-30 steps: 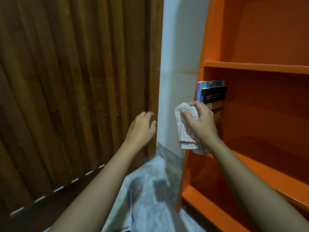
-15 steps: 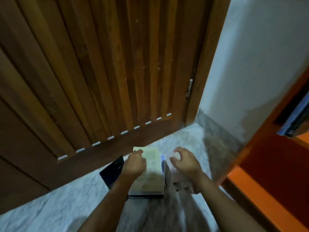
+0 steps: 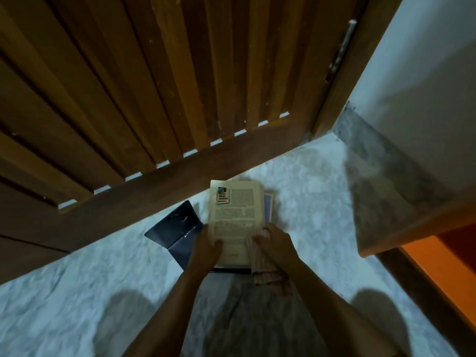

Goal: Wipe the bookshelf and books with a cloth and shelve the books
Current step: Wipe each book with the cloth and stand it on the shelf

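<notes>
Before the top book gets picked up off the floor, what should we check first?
1. Left hand has a grip on the cream book at its near left edge: ok.
2. Right hand holds the checked cloth, ready for wiping: ok.
3. Right hand also has a grip on the cream book: cannot tell, the cloth lies between them.
4. Blue book underneath is free of the cream book: cannot tell.
5. Cream book wiped already: cannot tell.
6. Orange bookshelf in sight on the right: ok.
</notes>
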A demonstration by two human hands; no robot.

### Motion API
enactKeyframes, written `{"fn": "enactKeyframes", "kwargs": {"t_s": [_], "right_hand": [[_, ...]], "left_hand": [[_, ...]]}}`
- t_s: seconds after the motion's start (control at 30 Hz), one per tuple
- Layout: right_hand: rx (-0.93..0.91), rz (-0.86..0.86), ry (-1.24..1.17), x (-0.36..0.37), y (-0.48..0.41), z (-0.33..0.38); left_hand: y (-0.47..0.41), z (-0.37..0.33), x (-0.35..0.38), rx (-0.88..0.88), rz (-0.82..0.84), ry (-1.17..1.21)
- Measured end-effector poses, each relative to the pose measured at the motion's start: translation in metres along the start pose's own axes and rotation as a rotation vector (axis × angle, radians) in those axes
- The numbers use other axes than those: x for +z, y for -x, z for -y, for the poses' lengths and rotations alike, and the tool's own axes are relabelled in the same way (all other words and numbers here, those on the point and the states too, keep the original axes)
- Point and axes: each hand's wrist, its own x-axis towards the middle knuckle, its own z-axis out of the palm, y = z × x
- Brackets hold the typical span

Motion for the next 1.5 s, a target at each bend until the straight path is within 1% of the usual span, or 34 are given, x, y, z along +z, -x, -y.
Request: {"fn": "enactKeyframes", "kwargs": {"t_s": [0.1,0.27,0.33,0.43,0.6,0.73,0.87,1.03,1.13,1.23,1.33,1.5], "right_hand": [[-0.024,-0.036,-0.046,0.009,0.003,0.005],[0.023,-0.107,-0.195,0.017,0.010,0.002],[0.043,-0.102,-0.219,0.022,0.013,-0.002],[0.067,-0.081,-0.226,0.031,0.021,-0.007],[0.132,-0.099,-0.216,0.034,0.026,-0.013],[0.164,-0.116,-0.249,0.037,0.031,-0.023],[0.179,-0.139,-0.269,0.047,0.040,-0.035],[0.202,-0.176,-0.214,0.056,0.046,-0.041],[0.238,-0.188,-0.149,0.060,0.048,-0.038],[0.240,-0.163,-0.081,0.059,0.050,-0.033],[0.245,-0.118,-0.064,0.059,0.054,-0.036],[0.241,-0.061,-0.159,0.060,0.068,-0.041]], "left_hand": [[0.005,0.002,0.004,0.020,-0.023,0.081],[0.017,0.010,0.003,-0.009,0.011,0.221],[0.022,0.012,0.002,-0.023,0.030,0.270],[0.025,0.017,0.003,-0.025,0.017,0.303],[0.029,0.011,0.010,0.021,-0.014,0.270],[0.032,0.015,0.008,-0.024,0.001,0.256],[0.041,0.025,0.003,-0.015,0.018,0.187],[0.042,0.032,-0.003,-0.063,0.002,0.102],[0.043,0.028,-0.002,-0.075,-0.011,0.101],[0.048,0.025,0.000,-0.067,-0.013,0.124],[0.054,0.022,0.001,-0.066,-0.003,0.133],[0.063,0.023,0.001,-0.087,-0.012,0.155]]}}
